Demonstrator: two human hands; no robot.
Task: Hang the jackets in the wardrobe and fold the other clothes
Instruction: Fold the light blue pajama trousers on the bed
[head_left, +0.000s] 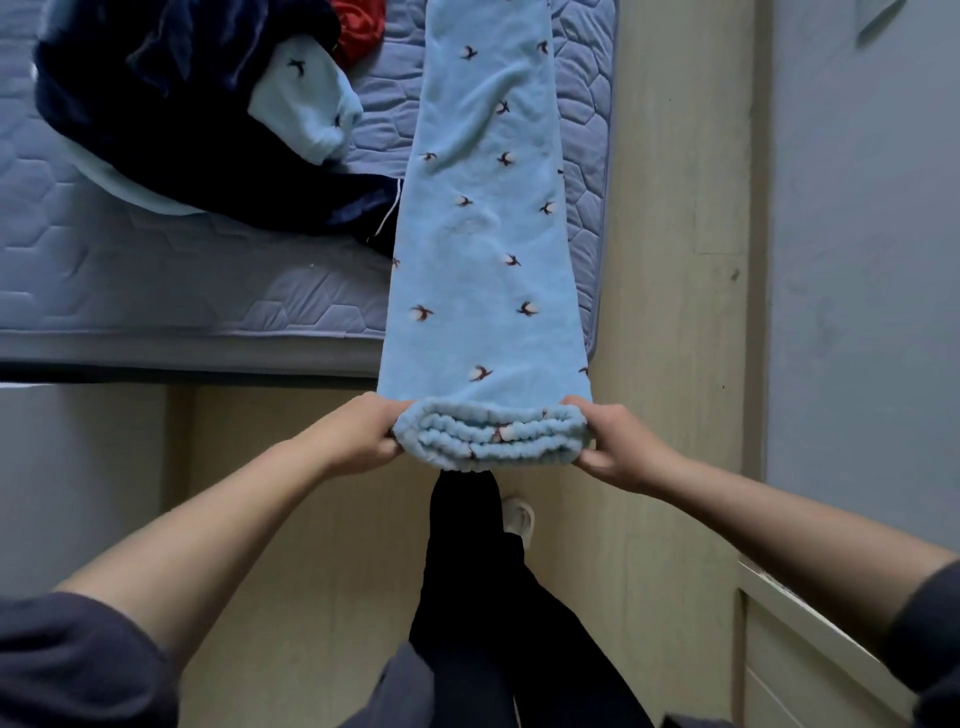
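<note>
Off the mattress (156, 270) edge, left hand (358, 434) and right hand (621, 449) fingers (592, 458) pinch the waistband ends of the blue trousers (483, 234).

mattress (156, 280): quilted, beyond left hand (363, 436) and right hand (618, 447)
navy heap (156, 104): on it, far beyond left hand
red garment (358, 26): behind that heap
blue trousers (488, 208): lengthwise, stretching away from both hands
</note>
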